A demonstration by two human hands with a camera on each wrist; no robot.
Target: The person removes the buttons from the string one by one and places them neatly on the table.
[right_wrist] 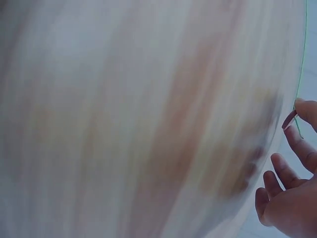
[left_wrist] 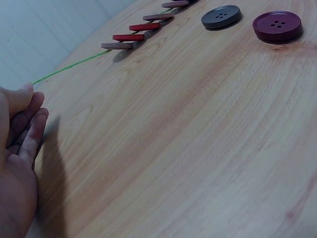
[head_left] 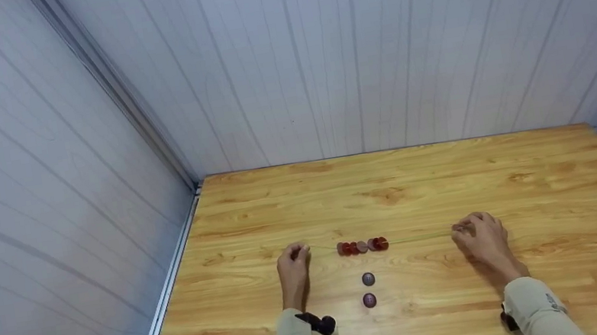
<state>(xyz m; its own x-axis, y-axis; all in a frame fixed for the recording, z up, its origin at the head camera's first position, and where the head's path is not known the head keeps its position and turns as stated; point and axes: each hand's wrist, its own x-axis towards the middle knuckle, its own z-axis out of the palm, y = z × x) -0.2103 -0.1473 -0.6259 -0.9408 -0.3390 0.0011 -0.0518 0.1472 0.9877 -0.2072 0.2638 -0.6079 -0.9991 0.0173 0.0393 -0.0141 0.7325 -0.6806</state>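
My left hand [head_left: 293, 264] pinches one end of a thin green string [left_wrist: 69, 66] between thumb and fingers. Off to the right, my right hand [head_left: 483, 237] pinches the string near its other end, along with a thin brown disc [right_wrist: 289, 119], seen edge-on, that looks like a button. A short tail of string hangs past these fingers. Between the hands, a row of red and brownish-pink buttons [head_left: 362, 246] is threaded on the string, the buttons leaning and overlapping. A grey button [left_wrist: 221, 18] and a dark purple button [left_wrist: 277, 27] lie flat on the table in front of the row.
The wood-grain table [head_left: 397, 188] is bordered by a pale panel wall [head_left: 319, 68] at the back and another wall [head_left: 40, 202] on the left. Black wrist cameras [head_left: 323, 325] sit on both forearms.
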